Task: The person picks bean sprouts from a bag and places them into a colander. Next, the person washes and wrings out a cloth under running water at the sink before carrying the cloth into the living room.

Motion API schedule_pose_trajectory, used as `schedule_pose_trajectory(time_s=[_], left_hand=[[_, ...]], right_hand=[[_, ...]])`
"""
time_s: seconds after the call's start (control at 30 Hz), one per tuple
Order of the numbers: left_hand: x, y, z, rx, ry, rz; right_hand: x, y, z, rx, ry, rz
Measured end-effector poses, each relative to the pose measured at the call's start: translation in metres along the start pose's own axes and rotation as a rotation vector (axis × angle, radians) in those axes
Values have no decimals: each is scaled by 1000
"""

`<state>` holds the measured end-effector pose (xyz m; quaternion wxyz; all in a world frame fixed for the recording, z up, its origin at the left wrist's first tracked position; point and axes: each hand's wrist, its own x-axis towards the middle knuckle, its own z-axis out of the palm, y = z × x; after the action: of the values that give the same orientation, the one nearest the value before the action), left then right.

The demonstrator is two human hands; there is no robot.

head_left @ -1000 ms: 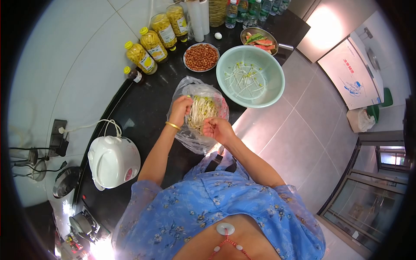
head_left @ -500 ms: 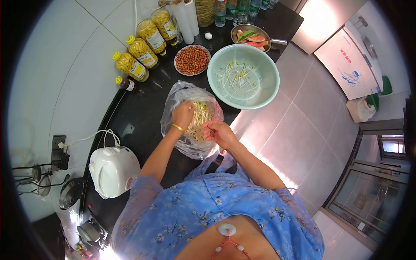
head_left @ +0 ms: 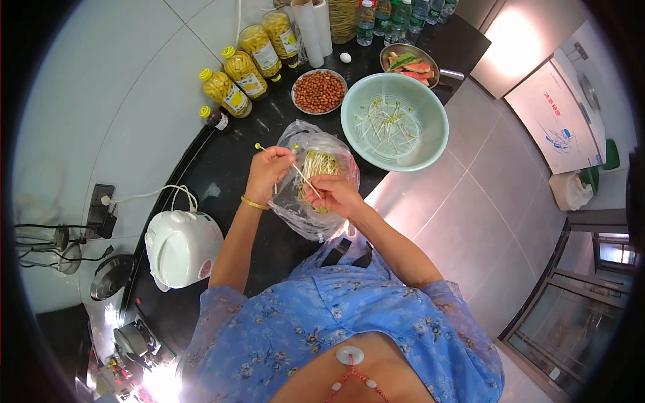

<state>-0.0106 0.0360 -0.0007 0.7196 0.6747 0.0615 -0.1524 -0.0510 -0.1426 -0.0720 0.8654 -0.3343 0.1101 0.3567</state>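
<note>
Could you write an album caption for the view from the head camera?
Two hands stretch a bean sprout above an open plastic bag, beside a green basin.

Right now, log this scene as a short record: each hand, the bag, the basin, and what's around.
left hand: pinching a sprout by the bag's left edge
right hand: at the sprout's lower end; grip unclear
bag: clear, open, on the counter, sprout pile inside
basin: pale green, right of the bag, loose sprouts inside
beyond: plate of nuts, egg, pan with rinds
left side: white appliance
</note>
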Motion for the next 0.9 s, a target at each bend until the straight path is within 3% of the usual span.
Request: schedule_pose_trajectory(time_s=[0.1, 0.33, 0.43, 0.5, 0.67, 0.77, 0.83, 0.9], left_hand=[[6, 2, -1, 16, 69, -4], [21, 8, 22, 49, 25, -42], [34, 7, 43, 50, -58, 31], [45, 18, 64, 37, -98, 78], [110, 26, 125, 25, -331, 85], [151, 11, 146, 288, -341, 157], [169, -16, 145, 657, 20, 579], [152, -15, 127, 646, -59, 534]], right_hand=[[-9, 1, 0, 44, -106, 40], [-15, 0, -17, -5, -11, -12], [-8, 6, -37, 38, 154, -21], [-8, 12, -49, 354, 278, -15], [-20, 20, -47, 293, 252, -35], [-27, 12, -40, 271, 225, -51], [-31, 9, -42, 260, 209, -52], [-36, 6, -46, 251, 201, -111]])
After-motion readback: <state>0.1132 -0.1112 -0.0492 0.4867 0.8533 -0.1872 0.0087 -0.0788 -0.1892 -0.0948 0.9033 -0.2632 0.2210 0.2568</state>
